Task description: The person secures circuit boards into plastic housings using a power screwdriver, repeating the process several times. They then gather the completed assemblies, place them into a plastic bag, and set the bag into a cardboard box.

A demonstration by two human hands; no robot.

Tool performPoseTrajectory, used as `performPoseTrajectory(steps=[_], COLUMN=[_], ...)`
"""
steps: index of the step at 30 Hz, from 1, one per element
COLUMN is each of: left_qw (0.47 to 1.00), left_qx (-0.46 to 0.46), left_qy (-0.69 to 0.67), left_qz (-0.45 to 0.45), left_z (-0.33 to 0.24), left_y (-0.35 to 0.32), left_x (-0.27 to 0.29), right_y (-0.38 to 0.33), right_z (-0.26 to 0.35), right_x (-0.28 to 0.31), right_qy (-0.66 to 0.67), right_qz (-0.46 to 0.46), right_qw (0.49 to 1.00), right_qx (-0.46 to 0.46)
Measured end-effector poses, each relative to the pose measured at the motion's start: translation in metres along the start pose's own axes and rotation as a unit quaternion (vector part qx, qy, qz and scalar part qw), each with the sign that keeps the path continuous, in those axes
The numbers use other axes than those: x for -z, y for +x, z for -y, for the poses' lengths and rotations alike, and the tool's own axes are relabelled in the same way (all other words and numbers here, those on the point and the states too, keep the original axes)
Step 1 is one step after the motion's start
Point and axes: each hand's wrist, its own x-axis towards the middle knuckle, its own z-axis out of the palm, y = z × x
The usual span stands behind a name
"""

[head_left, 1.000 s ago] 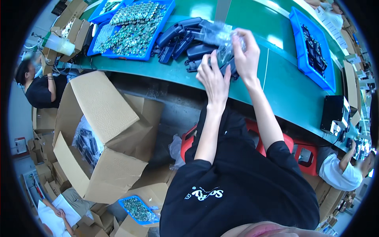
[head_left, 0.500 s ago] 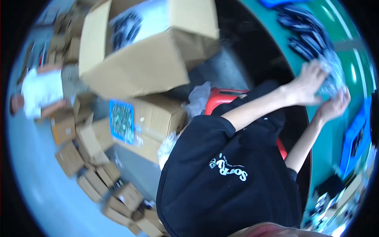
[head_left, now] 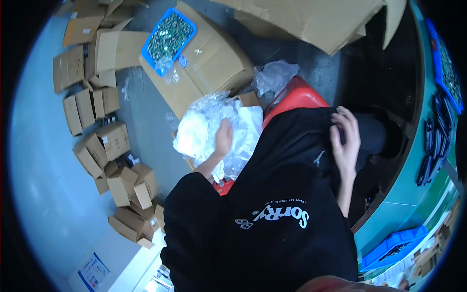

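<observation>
My left hand [head_left: 224, 138] reaches into a heap of clear and white plastic bags [head_left: 202, 121] beside the red stool [head_left: 299, 92]. Its fingers look stretched out and slightly blurred, with nothing plainly gripped in them. Over my lap, my right hand [head_left: 346, 141] has its fingers apart and gently bent, empty, against the dark clothing. Several dark, long parts [head_left: 438, 134] lie on the green bench [head_left: 396, 204] to the right, away from both hands.
A blue tray of small green pieces [head_left: 170, 39] sits on a large carton [head_left: 214, 58]. An open cardboard box [head_left: 311, 22] stands at the far side. More cartons [head_left: 114, 138] line the left floor. Another blue tray [head_left: 394, 248] rests on the bench at lower right.
My hands have left the clear plastic at the bench. The left now lies at the bag heap, the right over my lap. The view has turned toward the floor at left.
</observation>
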Motion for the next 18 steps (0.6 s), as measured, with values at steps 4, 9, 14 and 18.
performPoseTrajectory(steps=[4, 9, 14, 18], left_qw=[0.981, 0.934, 0.904, 0.805], left_qx=[-0.015, 0.025, 0.072, 0.039], left_qy=[0.159, 0.296, 0.268, 0.282], left_qz=[0.108, 0.197, 0.325, 0.521], left_z=[0.052, 0.122, 0.199, 0.168], left_y=[-0.054, -0.018, 0.024, 0.109], left_x=[0.034, -0.066, -0.133, -0.154], right_y=[-0.007, -0.027, -0.033, -0.043], right_z=[-0.035, -0.048, -0.036, -0.022], right_x=[0.022, 0.033, 0.019, 0.03], right_qy=[-0.081, -0.148, -0.145, -0.152], right_qz=[0.002, 0.0, 0.004, 0.013], right_qw=[0.996, 0.978, 0.976, 0.971], right_qx=[-0.039, -0.148, -0.163, -0.185])
